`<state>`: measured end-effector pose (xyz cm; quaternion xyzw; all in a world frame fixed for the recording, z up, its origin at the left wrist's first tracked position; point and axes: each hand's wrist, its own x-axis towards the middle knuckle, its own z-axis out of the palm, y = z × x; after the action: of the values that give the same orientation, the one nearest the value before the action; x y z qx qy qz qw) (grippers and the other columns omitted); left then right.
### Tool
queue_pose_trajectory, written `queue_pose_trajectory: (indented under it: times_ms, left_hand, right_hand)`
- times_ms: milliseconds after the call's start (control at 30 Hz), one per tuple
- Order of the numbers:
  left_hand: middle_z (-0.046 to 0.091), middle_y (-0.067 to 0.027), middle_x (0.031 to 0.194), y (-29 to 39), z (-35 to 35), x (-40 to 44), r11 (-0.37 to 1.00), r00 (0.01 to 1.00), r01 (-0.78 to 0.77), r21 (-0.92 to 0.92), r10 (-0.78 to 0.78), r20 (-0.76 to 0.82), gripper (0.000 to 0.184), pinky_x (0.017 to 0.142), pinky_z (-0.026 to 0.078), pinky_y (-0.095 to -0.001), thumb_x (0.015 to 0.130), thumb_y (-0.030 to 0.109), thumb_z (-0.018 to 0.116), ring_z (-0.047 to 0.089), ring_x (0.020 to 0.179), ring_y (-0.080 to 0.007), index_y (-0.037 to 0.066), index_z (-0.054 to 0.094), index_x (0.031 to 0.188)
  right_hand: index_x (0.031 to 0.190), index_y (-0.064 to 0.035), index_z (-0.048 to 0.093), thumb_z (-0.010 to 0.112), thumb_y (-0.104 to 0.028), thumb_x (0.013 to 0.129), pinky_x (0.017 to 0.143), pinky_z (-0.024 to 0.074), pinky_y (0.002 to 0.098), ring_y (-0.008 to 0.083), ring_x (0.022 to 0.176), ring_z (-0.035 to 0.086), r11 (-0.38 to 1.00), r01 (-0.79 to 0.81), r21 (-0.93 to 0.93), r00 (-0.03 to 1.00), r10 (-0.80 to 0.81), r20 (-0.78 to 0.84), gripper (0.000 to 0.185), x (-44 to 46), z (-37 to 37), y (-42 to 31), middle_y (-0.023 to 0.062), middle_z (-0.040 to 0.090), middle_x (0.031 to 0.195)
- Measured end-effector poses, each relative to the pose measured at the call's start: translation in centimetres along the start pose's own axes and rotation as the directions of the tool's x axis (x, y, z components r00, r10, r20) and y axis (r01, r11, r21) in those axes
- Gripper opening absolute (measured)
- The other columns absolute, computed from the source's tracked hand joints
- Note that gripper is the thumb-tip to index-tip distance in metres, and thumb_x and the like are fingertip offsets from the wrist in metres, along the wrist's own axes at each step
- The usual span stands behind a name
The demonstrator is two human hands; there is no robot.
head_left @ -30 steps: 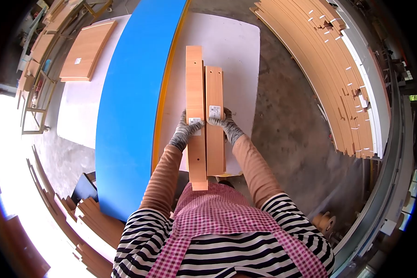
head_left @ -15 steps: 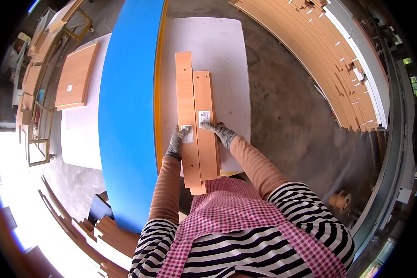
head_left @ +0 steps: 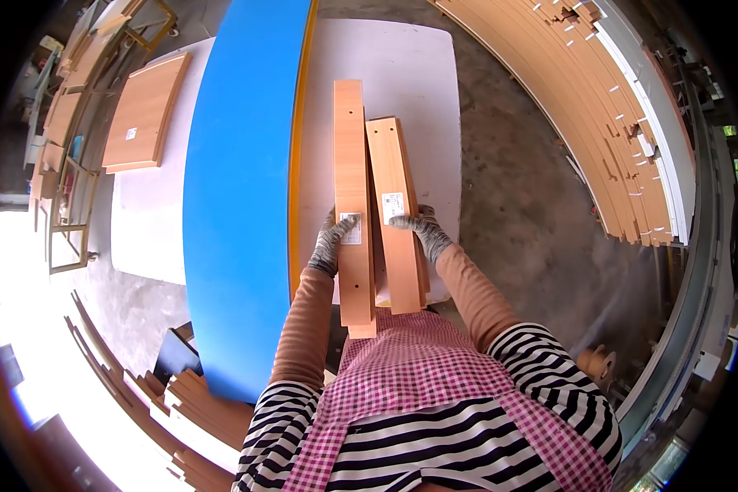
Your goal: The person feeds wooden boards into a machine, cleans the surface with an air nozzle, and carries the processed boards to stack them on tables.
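My left hand (head_left: 332, 241), in a grey glove, grips the left wooden board (head_left: 353, 164), a long narrow one with small drilled holes. Its thumb lies over the board's white label. My gloved right hand (head_left: 425, 230) is closed around the right wooden board (head_left: 398, 172), with the thumb just below another label. This shorter board has two holes near its far end and seems to have further layers beneath. A narrow wedge of space parts the two, and the right one tilts. Both are over the white table (head_left: 422, 74). The fingers under the boards are hidden.
A long blue panel (head_left: 238, 164) with a yellow edge runs along the left. Beyond it, wooden panels (head_left: 143, 115) lie on another white surface. Long brown strips (head_left: 574, 115) are stacked at the far right. A spool (head_left: 596, 362) sits low on the right.
The two boards were side by side and are now apart. My right hand has moved right with the shorter board, turning it slightly. The whole view has shifted a little.
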<state>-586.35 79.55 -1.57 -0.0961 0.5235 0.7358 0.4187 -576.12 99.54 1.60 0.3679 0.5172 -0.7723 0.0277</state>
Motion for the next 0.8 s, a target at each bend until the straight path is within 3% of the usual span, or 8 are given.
queue_pose_trajectory:
  times_ms: [67, 200, 267, 333, 467, 500, 667, 800]
  left_hand:
    - [0.063, -0.0076, 0.109, -0.1, -0.3, 0.2, 0.998, 1.0, -0.006, -0.059, 0.007, 0.008, 0.066, 0.076, 0.056, -0.034, 0.082, 0.021, 0.073, 0.064, 0.092, -0.0181, 0.007, 0.041, 0.138]
    - [0.062, -0.0095, 0.114, -0.5, -0.5, 0.1, 0.995, 0.999, 0.03, -0.098, -0.026, 0.036, 0.075, 0.078, 0.056, -0.0341, 0.081, 0.017, 0.074, 0.063, 0.095, -0.0188, 0.01, 0.035, 0.145]
    - [0.062, -0.0093, 0.114, -0.4, -0.6, 0.6, 0.994, 0.998, -0.002, -0.105, 0.008, 0.055, 0.075, 0.078, 0.056, -0.0344, 0.081, 0.017, 0.074, 0.063, 0.095, -0.0192, 0.01, 0.035, 0.144]
    - [0.061, -0.0093, 0.115, -0.7, -0.6, 0.9, 0.992, 0.995, -0.047, -0.116, 0.056, 0.077, 0.073, 0.079, 0.055, -0.0349, 0.081, 0.018, 0.073, 0.062, 0.096, -0.0198, 0.01, 0.036, 0.144]
    - [0.062, -0.0058, 0.107, 0.5, 0.3, -0.5, 0.999, 0.999, 0.015, -0.048, -0.013, 0.05, 0.064, 0.078, 0.055, -0.0352, 0.082, 0.03, 0.073, 0.063, 0.093, -0.019, 0.011, 0.043, 0.135]
    - [0.062, -0.0058, 0.108, 0.5, 0.7, -0.7, 0.999, 0.999, 0.01, -0.051, -0.008, 0.031, 0.065, 0.078, 0.055, -0.0356, 0.082, 0.032, 0.073, 0.062, 0.094, -0.0189, 0.011, 0.043, 0.136]
    - [0.06, -0.0038, 0.111, 1.0, 2.4, -0.9, 0.998, 0.998, -0.059, -0.017, 0.059, -0.034, 0.059, 0.079, 0.056, -0.0366, 0.087, 0.033, 0.068, 0.061, 0.095, -0.0187, 0.015, 0.042, 0.137]
    - [0.058, -0.0043, 0.116, -0.1, -0.2, 0.7, 0.998, 0.998, -0.045, 0.04, 0.043, 0.044, 0.06, 0.081, 0.055, -0.0374, 0.09, 0.034, 0.065, 0.06, 0.1, -0.019, 0.017, 0.038, 0.141]
  right_hand:
    - [0.105, -0.0001, 0.063, 0.089, -0.026, 0.06, 0.076, 0.0561, 0.035, 0.0216, 0.086, 0.066, 0.998, -0.064, -0.003, 0.998, 0.064, -0.009, 0.058, 2.5, -4.0, 3.0, 0.0106, 0.068, 0.093]
    - [0.106, -0.0017, 0.064, 0.088, -0.028, 0.062, 0.075, 0.0564, 0.0349, 0.021, 0.085, 0.066, 0.994, -0.109, 0.018, 0.994, 0.108, 0.02, 0.056, 0.9, -2.8, 1.6, 0.0098, 0.068, 0.093]
    - [0.116, -0.0012, 0.059, 0.085, -0.039, 0.065, 0.087, 0.0515, 0.0363, 0.0217, 0.099, 0.062, 0.997, -0.058, -0.057, 0.998, 0.056, -0.028, 0.069, 1.1, -0.6, 2.1, 0.0104, 0.066, 0.105]
    - [0.118, -0.0018, 0.058, 0.086, -0.038, 0.066, 0.091, 0.0486, 0.037, 0.024, 0.103, 0.061, 0.993, -0.078, -0.084, 0.996, 0.073, -0.054, 0.069, 1.6, 1.9, 1.9, 0.012, 0.065, 0.109]
    - [0.13, -0.0019, 0.051, 0.065, -0.045, 0.088, 0.097, 0.0444, 0.0346, 0.0255, 0.114, 0.056, 0.893, -0.012, -0.449, 0.999, -0.004, -0.035, 0.062, 0.7, 2.7, 1.9, 0.0131, 0.06, 0.122]
    - [0.142, -0.004, 0.038, 0.05, -0.049, 0.095, 0.103, 0.0394, 0.0352, 0.0271, 0.127, 0.047, 0.847, 0.059, -0.528, 0.998, -0.071, -0.002, 0.066, 0.5, 2.5, 3.2, 0.0158, 0.048, 0.138]
    - [0.149, -0.0018, 0.019, 0.037, -0.053, 0.098, 0.114, 0.0241, 0.0365, 0.0319, 0.141, 0.026, 0.879, 0.092, -0.468, 0.988, -0.14, -0.068, 0.074, 2.8, 1.8, 10.5, 0.0214, 0.027, 0.152]
    - [0.148, -0.0004, 0.022, 0.037, -0.054, 0.097, 0.114, 0.0253, 0.0365, 0.0341, 0.14, 0.029, 0.889, 0.196, -0.413, 0.979, -0.203, 0.027, 0.075, 1.7, 1.5, 10.0, 0.0239, 0.032, 0.148]
